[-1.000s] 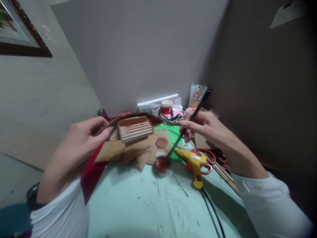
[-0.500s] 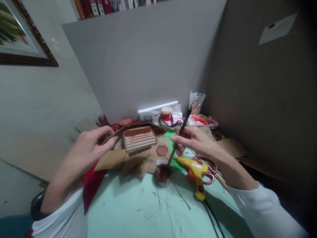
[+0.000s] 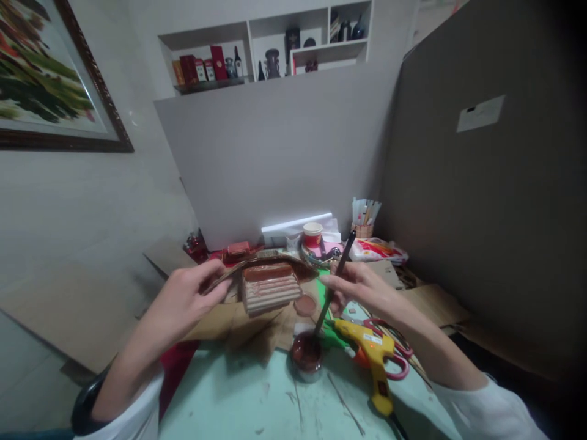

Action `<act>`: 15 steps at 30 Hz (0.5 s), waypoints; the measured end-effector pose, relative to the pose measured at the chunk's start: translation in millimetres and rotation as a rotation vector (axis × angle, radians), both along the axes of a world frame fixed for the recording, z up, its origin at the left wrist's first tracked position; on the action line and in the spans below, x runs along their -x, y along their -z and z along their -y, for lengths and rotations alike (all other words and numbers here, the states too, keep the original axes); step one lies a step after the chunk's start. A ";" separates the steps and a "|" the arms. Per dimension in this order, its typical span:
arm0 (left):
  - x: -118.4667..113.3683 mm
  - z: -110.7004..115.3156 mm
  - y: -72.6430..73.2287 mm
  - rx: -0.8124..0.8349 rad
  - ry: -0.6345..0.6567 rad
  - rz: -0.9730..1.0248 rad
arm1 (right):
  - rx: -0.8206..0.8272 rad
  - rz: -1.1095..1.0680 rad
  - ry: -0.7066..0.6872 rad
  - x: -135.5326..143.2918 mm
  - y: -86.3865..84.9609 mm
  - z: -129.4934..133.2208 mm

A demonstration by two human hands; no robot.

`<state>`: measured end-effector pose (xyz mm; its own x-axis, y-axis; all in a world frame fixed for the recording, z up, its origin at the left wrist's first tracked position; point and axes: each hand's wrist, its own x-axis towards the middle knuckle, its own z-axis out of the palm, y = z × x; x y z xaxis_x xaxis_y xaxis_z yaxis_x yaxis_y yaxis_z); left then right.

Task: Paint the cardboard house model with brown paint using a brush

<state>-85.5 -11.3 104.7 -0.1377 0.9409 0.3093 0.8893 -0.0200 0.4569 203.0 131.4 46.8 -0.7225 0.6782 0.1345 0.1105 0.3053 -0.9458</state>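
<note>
My left hand (image 3: 195, 299) pinches the left end of a brown curved model piece (image 3: 270, 284), which has a ridged, stepped block with a reddish-brown top band and paler ridges below. It is held up above the cardboard. My right hand (image 3: 353, 287) grips a dark, thin-handled brush (image 3: 337, 278), tilted with its lower end in a small round jar (image 3: 307, 354) of reddish-brown paint. A round brown lid (image 3: 305, 305) lies behind the jar. Whether the brush tip touches the paint's bottom is hidden.
A yellow glue gun (image 3: 373, 348) and red-handled scissors (image 3: 398, 366) lie right of the jar on the pale green table (image 3: 257, 397). Cardboard pieces (image 3: 215, 321) lie under the model. Behind stand a red paper cup (image 3: 312, 236) and a holder (image 3: 363, 230) of brushes.
The view has tilted up, so shelves show above the grey panel and everything sits lower in the picture. Both hands keep their holds, and the brush stays in the jar.
</note>
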 end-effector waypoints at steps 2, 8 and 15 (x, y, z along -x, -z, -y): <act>-1.2 0.2 -0.3 -0.003 -0.003 0.010 | 0.022 -0.005 0.002 -1.5 0.8 -3.0; -3.6 -2.1 -1.1 0.000 0.005 -0.015 | 0.026 -0.119 0.074 -15.7 -5.4 -10.3; -4.3 -4.7 -0.6 0.006 0.008 -0.012 | -0.042 -0.421 0.303 -55.1 -39.3 -2.5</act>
